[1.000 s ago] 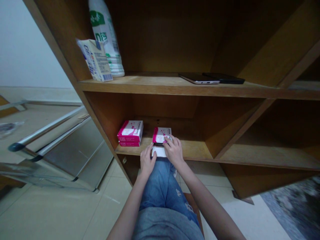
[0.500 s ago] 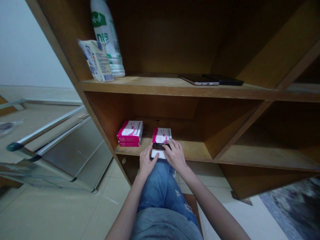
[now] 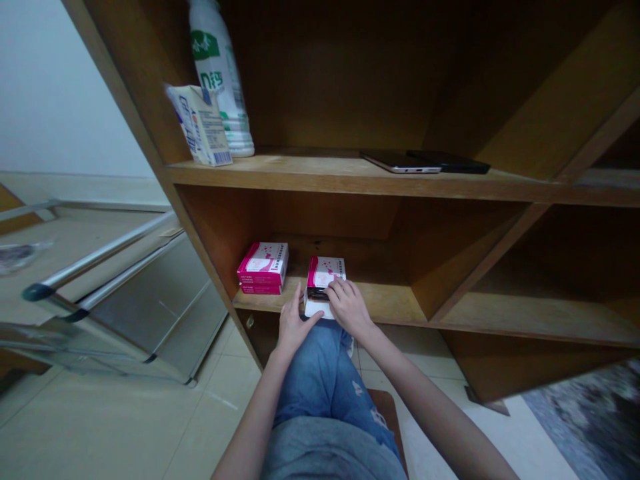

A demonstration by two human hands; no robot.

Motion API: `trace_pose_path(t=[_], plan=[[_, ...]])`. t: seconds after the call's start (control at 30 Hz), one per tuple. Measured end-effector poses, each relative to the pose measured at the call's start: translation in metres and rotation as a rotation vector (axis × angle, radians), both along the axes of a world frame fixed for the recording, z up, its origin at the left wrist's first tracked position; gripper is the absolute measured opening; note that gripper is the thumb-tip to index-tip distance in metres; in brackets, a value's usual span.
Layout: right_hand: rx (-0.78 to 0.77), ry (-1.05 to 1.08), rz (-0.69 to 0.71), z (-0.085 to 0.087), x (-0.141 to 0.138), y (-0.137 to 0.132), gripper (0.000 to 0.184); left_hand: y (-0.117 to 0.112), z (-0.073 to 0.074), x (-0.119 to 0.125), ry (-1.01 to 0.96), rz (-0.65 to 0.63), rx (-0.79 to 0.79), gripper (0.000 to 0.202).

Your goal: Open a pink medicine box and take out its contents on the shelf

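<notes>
The right hand (image 3: 347, 308) is gripping the near end of a pink box (image 3: 327, 270), its fingers curled over the top. The left hand (image 3: 291, 327) is lying loosely spread just beside it, its thumb touching the box's white flap (image 3: 316, 309). The box is sitting on the shelf (image 3: 390, 303), directly ahead of both hands. A second box (image 3: 263, 267) is lying beyond the left hand.

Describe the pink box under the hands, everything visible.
The box is a small flat carton, pink and white with small print on top, cardboard by the look. It lies flat at the front edge of the lower shelf, apart from a similar pink stack to its left. Its near end looks open: a dark gap with a white flap below. The right hand rests its fingers on the top at that end, and the left hand touches the flap with its thumb.
</notes>
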State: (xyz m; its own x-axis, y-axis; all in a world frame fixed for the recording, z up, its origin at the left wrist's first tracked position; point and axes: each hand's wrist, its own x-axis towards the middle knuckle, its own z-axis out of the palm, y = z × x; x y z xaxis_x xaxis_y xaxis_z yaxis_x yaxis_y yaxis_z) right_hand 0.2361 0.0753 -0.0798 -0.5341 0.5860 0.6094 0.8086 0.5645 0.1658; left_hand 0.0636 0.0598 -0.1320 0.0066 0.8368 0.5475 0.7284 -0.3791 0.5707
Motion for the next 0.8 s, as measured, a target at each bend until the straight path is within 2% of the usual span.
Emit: trace_pose_path(t=[0.17, 0.33, 0.5, 0.6, 0.7, 0.8], plan=[[-0.004, -0.038, -0.001, 0.004, 0.000, -0.002, 0.018, 0.001, -0.002, -0.001, 0.051, -0.042, 0.037, 0.069], [-0.035, -0.053, -0.023, 0.006, 0.000, -0.003, 0.017, 0.002, 0.000, 0.000, 0.052, -0.048, 0.023, 0.067], [-0.043, -0.067, -0.039, 0.006, 0.002, 0.003, 0.021, 0.001, 0.007, 0.006, 0.078, 0.000, -0.047, 0.068], [-0.040, -0.105, -0.057, 0.007, 0.005, 0.009, 0.023, 0.002, 0.015, 0.007, 0.128, -0.026, -0.079, 0.072], [-0.037, -0.133, -0.100, 0.007, 0.010, 0.016, 0.022, 0.015, 0.027, 0.007, 0.124, -0.089, -0.057, 0.066], [-0.031, -0.141, -0.135, 0.006, 0.013, 0.022, 0.023, 0.044, 0.038, 0.008, 0.030, -0.092, -0.027, 0.051]])
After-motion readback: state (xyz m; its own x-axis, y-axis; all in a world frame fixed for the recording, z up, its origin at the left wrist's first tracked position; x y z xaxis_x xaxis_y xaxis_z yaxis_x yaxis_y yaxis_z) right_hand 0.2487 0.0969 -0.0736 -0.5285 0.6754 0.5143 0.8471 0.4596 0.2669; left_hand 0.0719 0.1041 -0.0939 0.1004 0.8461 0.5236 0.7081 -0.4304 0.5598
